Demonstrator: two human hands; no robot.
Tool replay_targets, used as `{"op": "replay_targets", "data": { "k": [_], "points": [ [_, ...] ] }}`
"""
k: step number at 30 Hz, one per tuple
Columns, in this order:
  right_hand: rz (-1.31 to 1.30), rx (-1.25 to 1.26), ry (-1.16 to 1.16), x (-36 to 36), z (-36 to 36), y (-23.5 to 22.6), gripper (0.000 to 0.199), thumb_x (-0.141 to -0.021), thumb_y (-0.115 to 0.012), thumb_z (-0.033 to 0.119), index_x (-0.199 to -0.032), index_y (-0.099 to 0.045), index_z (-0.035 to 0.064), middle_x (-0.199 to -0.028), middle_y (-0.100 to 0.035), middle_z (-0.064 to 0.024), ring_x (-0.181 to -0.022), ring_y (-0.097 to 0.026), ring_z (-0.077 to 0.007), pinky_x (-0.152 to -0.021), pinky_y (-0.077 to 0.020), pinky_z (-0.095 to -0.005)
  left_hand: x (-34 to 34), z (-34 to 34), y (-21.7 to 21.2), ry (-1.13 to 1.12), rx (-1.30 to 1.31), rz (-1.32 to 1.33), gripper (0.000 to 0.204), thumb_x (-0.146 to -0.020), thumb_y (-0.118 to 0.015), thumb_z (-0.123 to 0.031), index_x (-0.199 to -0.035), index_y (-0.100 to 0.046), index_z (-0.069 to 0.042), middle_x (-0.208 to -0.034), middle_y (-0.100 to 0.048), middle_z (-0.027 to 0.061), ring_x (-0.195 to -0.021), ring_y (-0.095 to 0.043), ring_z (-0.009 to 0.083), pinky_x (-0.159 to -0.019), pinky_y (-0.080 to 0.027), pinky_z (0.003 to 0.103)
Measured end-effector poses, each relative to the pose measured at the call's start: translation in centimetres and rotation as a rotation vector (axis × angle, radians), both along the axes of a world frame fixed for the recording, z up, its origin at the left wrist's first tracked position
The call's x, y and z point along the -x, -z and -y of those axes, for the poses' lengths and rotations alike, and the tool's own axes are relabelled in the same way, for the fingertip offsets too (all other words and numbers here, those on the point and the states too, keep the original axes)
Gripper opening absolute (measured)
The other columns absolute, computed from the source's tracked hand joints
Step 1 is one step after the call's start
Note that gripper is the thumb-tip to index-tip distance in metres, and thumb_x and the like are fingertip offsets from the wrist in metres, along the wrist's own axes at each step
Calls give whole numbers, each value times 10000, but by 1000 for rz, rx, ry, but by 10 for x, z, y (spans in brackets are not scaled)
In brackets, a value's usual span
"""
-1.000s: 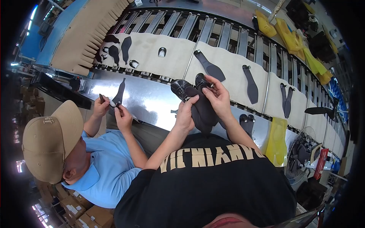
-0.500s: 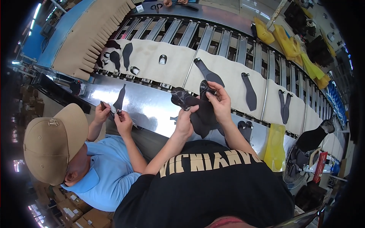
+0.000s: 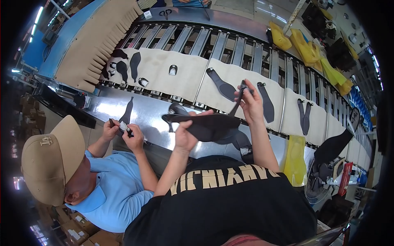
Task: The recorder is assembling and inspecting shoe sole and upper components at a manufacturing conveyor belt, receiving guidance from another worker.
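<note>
My left hand [image 3: 186, 138] grips a dark, flat, sole-shaped piece [image 3: 209, 124], its thumb on the near side, held level above the metal table [image 3: 158, 133]. My right hand [image 3: 252, 107], raised to the right, pinches the narrow end of another dark sole-shaped piece [image 3: 237, 105]. That one slants down behind the first, which hides its lower part. Under my hands lie more dark pieces [image 3: 242, 141], partly covered. Beyond them, a long dark sole-shaped piece [image 3: 223, 87] and a second one [image 3: 267, 105] rest on the cream conveyor sheet [image 3: 188, 84].
At left a co-worker in a tan cap [image 3: 53, 160] handles a small black and white part [image 3: 124, 127]. Metal rollers [image 3: 217, 45] run behind the sheet. Small shiny caps [image 3: 173, 70] sit on it. A yellow sheet [image 3: 295, 156] and a fan [image 3: 318, 186] stand at right.
My right hand has moved up and right, drawing its piece's narrow end away from my left hand. My left hand has shifted left, turning its piece level.
</note>
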State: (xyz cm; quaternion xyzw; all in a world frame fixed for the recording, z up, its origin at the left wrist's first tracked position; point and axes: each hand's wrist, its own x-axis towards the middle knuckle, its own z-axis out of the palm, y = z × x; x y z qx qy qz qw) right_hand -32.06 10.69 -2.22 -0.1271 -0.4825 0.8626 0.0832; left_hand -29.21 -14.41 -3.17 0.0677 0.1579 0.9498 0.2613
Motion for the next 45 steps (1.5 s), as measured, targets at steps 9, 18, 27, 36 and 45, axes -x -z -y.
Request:
{"op": "replay_targets", "data": {
  "k": [9, 18, 27, 36, 45],
  "points": [
    [-94, -89, -299, -1, 2, -4, 314, -944, -571, 98, -1249, -530, 33, -1252, -592, -142, -996, -642, -189, -686, -465, -234, 12, 26, 2, -43, 39, 129, 460, -935, -502, -259, -1344, -438, -58, -1266, -557, 251, -1223, -497, 400, -1058, -376, 525],
    [52, -81, -434, -23, 70, -12, 245, -902, -607, 29, -1142, -613, -16, -1026, -672, -70, -923, -631, -117, -845, -504, -250, 13, -10, -4, -6, 279, 80, 493, -914, -638, -207, -1340, -472, -21, -958, -600, 40, -993, -601, 188, -889, -502, 324],
    [17, -104, -425, -27, 69, -22, 300, -874, -619, -13, -1172, -592, -1, -1120, -627, -50, -1012, -590, -109, -917, -468, -245, 11, -15, -9, -73, 511, 77, 539, -828, -732, -88, -1315, -501, -52, -1110, -588, 56, -1013, -586, 152, -889, -500, 280],
    [45, -66, -410, -27, 65, -19, 260, -861, -635, 1, -1119, -606, 12, -1074, -628, -33, -1002, -582, -94, -902, -451, -239, 13, -18, -10, -53, 497, 67, 531, -808, -745, -64, -1284, -512, -45, -1181, -592, 86, -1066, -582, 174, -926, -490, 291],
    [89, -109, -359, -29, 68, -27, 227, -860, -613, -8, -1085, -613, 19, -1016, -639, -30, -936, -601, -94, -871, -474, -242, 14, -21, -16, -43, 522, 32, 527, -798, -746, -53, -1273, -517, -41, -1176, -593, 77, -1062, -580, 166, -939, -474, 284]
  ]
}}
